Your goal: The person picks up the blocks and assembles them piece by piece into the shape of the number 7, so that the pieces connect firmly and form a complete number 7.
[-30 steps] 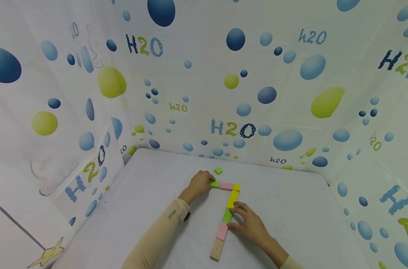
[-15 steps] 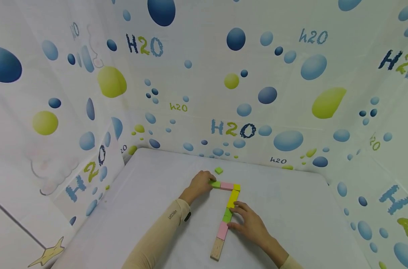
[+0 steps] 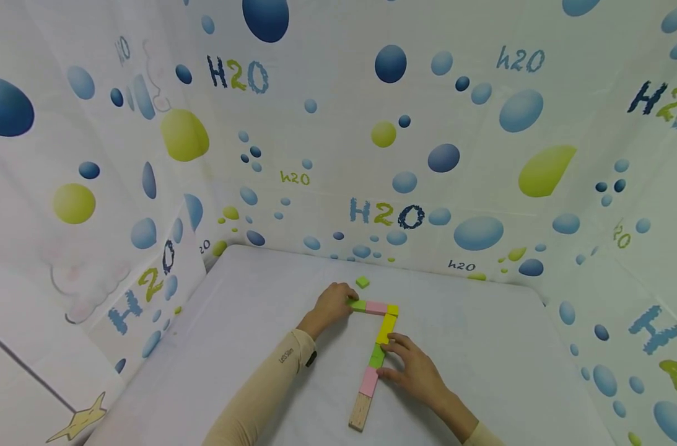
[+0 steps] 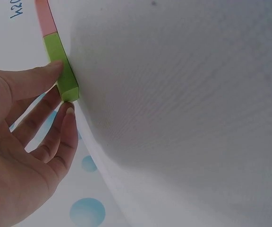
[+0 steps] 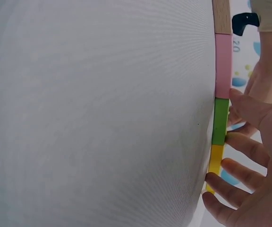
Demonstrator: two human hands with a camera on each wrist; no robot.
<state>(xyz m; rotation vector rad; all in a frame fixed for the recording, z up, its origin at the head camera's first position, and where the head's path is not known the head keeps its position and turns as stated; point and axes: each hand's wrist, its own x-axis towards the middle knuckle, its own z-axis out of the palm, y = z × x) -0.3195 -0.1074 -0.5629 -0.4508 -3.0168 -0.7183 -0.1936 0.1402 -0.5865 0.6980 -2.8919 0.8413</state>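
Note:
My left hand point(image 3: 330, 305) pinches a green block point(image 4: 55, 49) at the left end of a short row, the thumb on one long side and fingertips around its end. Adjoining it is a pink block point(image 3: 376, 308), then a small yellow block point(image 3: 393, 310) at the corner. A longer line runs toward me from there: a yellow block point(image 3: 386, 329), a green block point(image 5: 219, 121), a pink block point(image 5: 224, 66) and a bare wooden block point(image 3: 360, 411). Spread fingers of my right hand point(image 3: 419, 375) rest against this line's right side, touching its pink, green and yellow blocks.
One loose bright green block point(image 3: 362, 282) lies beyond the short row, near the back of the white-covered table point(image 3: 483, 347). Behind and to both sides hang curtains point(image 3: 338, 142) printed with bubbles. A dark band point(image 3: 311, 358) sits at the left wrist.

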